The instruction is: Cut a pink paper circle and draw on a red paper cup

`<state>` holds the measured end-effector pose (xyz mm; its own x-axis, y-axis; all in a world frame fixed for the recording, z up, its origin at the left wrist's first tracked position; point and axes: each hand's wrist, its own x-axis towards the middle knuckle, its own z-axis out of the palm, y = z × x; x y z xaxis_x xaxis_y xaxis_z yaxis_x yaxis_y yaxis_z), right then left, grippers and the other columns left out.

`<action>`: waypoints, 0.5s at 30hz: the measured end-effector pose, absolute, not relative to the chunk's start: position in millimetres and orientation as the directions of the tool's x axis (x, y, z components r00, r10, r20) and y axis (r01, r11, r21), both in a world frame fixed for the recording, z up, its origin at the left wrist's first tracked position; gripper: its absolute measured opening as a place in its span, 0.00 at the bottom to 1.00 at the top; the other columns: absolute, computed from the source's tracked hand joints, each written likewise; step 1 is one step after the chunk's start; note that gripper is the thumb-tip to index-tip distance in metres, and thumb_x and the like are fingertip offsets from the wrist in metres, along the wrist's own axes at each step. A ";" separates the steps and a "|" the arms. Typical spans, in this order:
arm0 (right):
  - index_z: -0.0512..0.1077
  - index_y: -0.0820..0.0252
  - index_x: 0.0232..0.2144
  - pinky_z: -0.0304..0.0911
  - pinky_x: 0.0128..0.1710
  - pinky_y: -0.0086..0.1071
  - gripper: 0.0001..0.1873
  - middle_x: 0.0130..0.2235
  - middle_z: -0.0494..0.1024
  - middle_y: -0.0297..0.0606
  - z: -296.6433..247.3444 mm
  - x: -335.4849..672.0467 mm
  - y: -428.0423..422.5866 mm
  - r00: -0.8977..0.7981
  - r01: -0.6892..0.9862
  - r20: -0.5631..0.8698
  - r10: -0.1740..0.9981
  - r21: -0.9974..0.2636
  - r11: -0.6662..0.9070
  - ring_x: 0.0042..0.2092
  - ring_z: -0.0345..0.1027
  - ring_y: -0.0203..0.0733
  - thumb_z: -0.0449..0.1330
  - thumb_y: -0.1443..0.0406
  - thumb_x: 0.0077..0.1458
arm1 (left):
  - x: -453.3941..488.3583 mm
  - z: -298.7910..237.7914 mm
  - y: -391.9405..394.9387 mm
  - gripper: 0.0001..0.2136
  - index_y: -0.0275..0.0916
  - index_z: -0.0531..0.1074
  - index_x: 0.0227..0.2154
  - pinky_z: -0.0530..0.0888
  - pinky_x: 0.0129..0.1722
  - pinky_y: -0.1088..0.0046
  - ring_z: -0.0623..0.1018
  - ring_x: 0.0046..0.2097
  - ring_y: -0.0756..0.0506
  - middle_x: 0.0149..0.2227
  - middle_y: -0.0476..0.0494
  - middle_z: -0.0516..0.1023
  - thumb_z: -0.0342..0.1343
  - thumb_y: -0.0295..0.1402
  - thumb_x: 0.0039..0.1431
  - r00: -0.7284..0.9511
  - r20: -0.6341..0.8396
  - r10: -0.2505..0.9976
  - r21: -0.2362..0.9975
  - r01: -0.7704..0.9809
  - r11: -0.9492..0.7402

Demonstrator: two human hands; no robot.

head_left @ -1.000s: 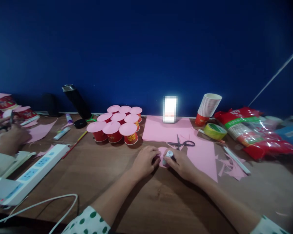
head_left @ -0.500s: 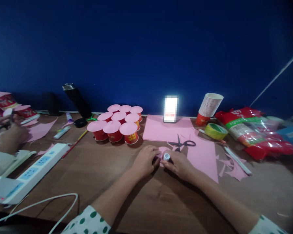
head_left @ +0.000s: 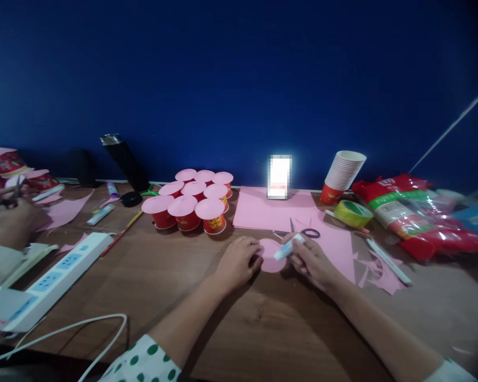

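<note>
My right hand (head_left: 309, 261) is closed around a white and light-blue glue stick (head_left: 288, 248), tilted with its lower end over a pink paper circle (head_left: 271, 263). Curled at the circle's left edge, my left hand (head_left: 241, 261) grips it by the rim; its thumb is partly hidden. Just behind the right hand lie dark-handled scissors (head_left: 311, 233) on pink paper sheets (head_left: 336, 254). Left of them stand several red paper cups (head_left: 214, 226), each topped with a pink paper disc (head_left: 209, 209).
A phone (head_left: 279, 178) stands upright behind the paper. To the right are stacked cups (head_left: 343, 170), yellow tape (head_left: 353, 213), a red bag (head_left: 414, 212) and paper scraps (head_left: 382, 273). At left are a power strip (head_left: 59, 281), a black bottle (head_left: 125, 162) and a co-worker's hands (head_left: 18, 212) with scissors.
My right hand has moved right and lifted slightly, turning the glue stick sideways and uncovering more of the paper circle. My left hand has stayed in place.
</note>
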<state>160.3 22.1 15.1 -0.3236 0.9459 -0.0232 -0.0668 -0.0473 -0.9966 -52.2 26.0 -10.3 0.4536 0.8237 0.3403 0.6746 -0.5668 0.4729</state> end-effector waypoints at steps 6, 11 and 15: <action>0.67 0.55 0.42 0.54 0.18 0.24 0.20 0.26 0.69 0.31 14.2 164.5 27.5 -0.312 -0.287 -0.098 0.945 -0.938 -0.192 0.22 0.57 0.31 0.59 0.49 0.54 | -51.8 -11.2 25.3 0.10 0.40 0.74 0.41 0.70 0.48 0.62 0.73 0.47 0.42 0.45 0.41 0.76 0.55 0.31 0.56 0.442 0.342 0.829 0.477 0.679 -0.558; 0.67 0.57 0.44 0.55 0.20 0.25 0.20 0.24 0.68 0.29 13.1 162.0 24.1 -0.296 -0.159 -0.072 0.952 -0.980 -0.123 0.21 0.58 0.30 0.60 0.52 0.54 | -52.0 -10.1 25.1 0.11 0.40 0.74 0.42 0.70 0.48 0.63 0.72 0.47 0.42 0.45 0.41 0.75 0.54 0.30 0.56 0.454 0.335 0.826 0.475 0.676 -0.564; 0.71 0.59 0.41 0.63 0.26 0.29 0.14 0.26 0.73 0.32 13.2 157.7 19.0 -0.335 0.262 0.047 0.941 -0.955 0.141 0.25 0.65 0.35 0.57 0.57 0.57 | -52.3 -10.2 26.2 0.11 0.41 0.74 0.43 0.70 0.48 0.62 0.73 0.47 0.42 0.45 0.40 0.76 0.54 0.31 0.57 0.463 0.333 0.822 0.464 0.678 -0.570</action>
